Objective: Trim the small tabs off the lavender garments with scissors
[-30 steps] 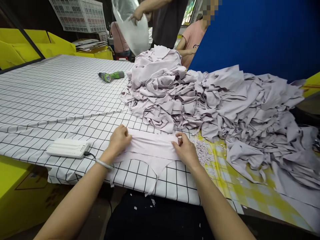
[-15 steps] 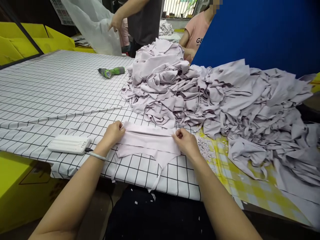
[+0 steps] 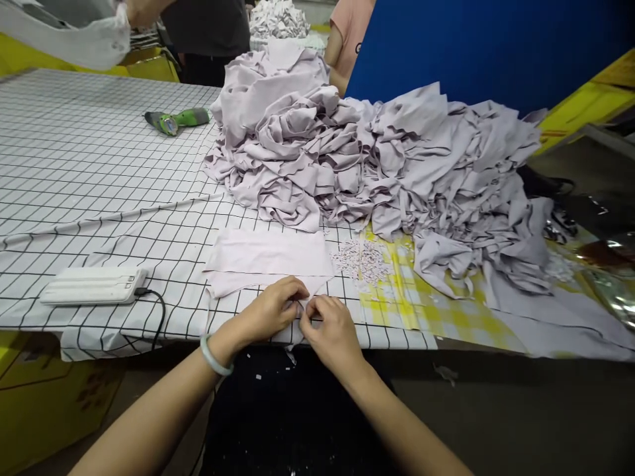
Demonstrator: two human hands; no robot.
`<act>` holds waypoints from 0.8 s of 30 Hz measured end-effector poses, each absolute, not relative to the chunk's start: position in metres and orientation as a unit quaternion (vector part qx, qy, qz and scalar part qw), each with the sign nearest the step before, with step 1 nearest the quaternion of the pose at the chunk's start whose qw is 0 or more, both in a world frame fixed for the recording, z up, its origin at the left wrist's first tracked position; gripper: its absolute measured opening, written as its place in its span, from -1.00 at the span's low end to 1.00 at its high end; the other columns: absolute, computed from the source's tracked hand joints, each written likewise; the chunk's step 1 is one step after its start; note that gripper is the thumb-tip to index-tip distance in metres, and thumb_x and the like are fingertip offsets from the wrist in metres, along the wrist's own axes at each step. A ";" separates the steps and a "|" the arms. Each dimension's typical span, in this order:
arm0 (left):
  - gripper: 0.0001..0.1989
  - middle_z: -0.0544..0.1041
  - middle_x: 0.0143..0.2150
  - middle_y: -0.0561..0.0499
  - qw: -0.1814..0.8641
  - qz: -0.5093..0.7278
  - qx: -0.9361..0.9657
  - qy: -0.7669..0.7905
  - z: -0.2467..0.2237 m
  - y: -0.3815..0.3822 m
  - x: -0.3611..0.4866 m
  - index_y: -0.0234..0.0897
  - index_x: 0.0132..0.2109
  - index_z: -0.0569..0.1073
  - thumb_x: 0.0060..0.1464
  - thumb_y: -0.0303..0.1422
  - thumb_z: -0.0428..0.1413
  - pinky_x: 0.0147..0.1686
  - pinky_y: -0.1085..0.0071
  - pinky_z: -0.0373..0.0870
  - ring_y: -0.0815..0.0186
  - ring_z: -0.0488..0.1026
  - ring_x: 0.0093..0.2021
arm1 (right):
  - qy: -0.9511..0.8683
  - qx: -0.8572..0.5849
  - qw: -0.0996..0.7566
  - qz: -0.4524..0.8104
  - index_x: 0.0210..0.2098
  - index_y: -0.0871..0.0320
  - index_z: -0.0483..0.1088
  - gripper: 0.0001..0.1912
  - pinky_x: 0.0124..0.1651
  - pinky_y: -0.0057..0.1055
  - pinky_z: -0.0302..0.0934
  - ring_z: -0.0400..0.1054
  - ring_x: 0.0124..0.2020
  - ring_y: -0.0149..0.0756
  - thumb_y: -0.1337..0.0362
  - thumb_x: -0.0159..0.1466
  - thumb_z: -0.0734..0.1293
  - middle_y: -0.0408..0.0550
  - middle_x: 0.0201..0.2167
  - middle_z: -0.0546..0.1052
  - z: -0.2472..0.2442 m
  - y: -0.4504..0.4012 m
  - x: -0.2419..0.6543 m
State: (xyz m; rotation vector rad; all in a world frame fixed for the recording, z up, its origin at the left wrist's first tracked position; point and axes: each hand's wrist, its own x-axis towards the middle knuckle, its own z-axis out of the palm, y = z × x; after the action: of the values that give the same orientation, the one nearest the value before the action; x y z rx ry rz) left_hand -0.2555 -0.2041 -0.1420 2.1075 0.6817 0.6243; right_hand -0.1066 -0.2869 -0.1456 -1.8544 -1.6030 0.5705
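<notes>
A pale pink cut fabric piece (image 3: 268, 252) with thin straps lies spread on the black-and-white checked tablecloth in front of me. My left hand (image 3: 272, 307) is closed in a pinch at the piece's lower right corner, by the table edge. Close against it, my right hand (image 3: 331, 329) also pinches there, thumb and forefinger together. Both seem to grip the narrow strap, though my fingers hide most of it. A light bracelet (image 3: 214, 357) circles my left wrist.
A big heap of similar fabric (image 3: 302, 145) stands behind the piece. Tiny scraps (image 3: 364, 259) lie beside a yellow checked sheet (image 3: 459, 324). Left are a white power bank (image 3: 92, 285) with cable and a green-and-grey tool (image 3: 178, 119). A co-worker's hand (image 3: 143, 10) holds a plastic bag (image 3: 94, 43).
My hands have left the piece's upper corners and come together at its lower right strap. The piece now lies flat. The view has turned right, and the co-worker's bag has shifted.
</notes>
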 end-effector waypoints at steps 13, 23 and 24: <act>-0.89 0.59 -0.07 -0.06 0.441 0.219 0.808 0.325 -0.152 -0.200 -0.236 -0.18 -0.26 0.62 0.20 -0.37 0.18 0.05 0.11 0.42 0.14 0.47 -0.01 | -0.463 -0.578 0.294 0.604 -0.15 0.17 0.43 -0.59 -0.43 -0.45 0.19 0.27 -0.50 -0.43 -0.06 0.25 0.41 -0.17 -0.50 0.43 -0.050 -0.298 0.021; -0.83 0.61 -0.07 -0.09 0.432 0.225 0.816 0.312 -0.144 -0.193 -0.236 -0.19 -0.26 0.63 0.20 -0.32 0.13 -0.01 0.10 0.45 0.11 0.50 -0.06 | -0.591 -0.589 0.352 0.423 -0.16 0.15 0.49 -0.67 -0.02 -0.22 0.33 0.47 -0.17 -0.24 0.01 0.29 0.35 -0.05 -0.29 0.57 -0.032 -0.247 0.045; -0.84 0.61 -0.05 -0.10 0.433 0.245 0.807 0.319 -0.135 -0.192 -0.232 -0.19 -0.20 0.63 0.20 -0.31 0.14 0.01 0.09 0.44 0.10 0.49 -0.03 | -0.606 -0.568 0.347 0.436 -0.17 0.15 0.49 -0.69 -0.01 -0.22 0.33 0.46 -0.16 -0.24 0.03 0.31 0.34 -0.05 -0.27 0.56 -0.029 -0.243 0.041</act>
State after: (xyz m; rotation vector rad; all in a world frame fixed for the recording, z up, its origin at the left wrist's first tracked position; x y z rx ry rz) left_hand -0.2324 -0.1921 -0.1348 2.0107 0.7958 0.6105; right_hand 0.0414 -0.2429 -0.0291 -1.4739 -1.5727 1.1301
